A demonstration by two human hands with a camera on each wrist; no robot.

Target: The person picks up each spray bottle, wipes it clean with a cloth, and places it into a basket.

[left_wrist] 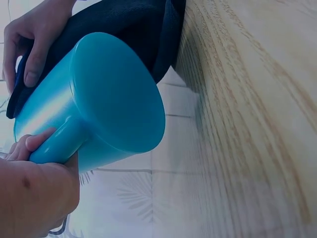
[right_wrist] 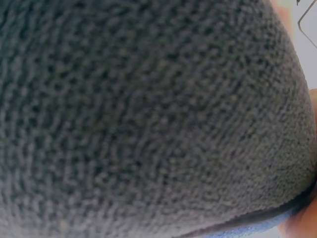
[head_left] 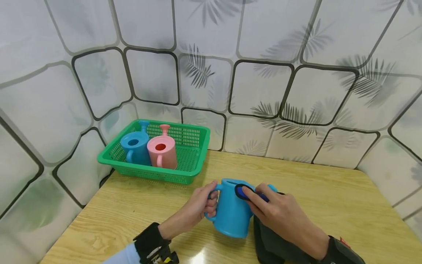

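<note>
A blue watering can [head_left: 232,216] is held above the wooden table, slightly tilted. My left hand [head_left: 202,201] grips its handle, fingers curled round the loop. On the can's other side, my right hand [head_left: 277,207] holds a dark grey cloth [head_left: 270,240] with a blue face, pressing it to the wall near the rim. In the left wrist view the can's smooth base [left_wrist: 119,94] faces the camera, and the cloth [left_wrist: 133,29] hangs behind it. Cloth [right_wrist: 148,119] fills most of the right wrist view. Most of the spout is hidden behind the right hand.
At the back left of the table [head_left: 329,205] stands a green plastic basket [head_left: 148,174]. Inside are another blue watering can [head_left: 140,152] and a pink one [head_left: 166,154], side by side. A patterned curtain [head_left: 204,84] encloses the table's back and sides.
</note>
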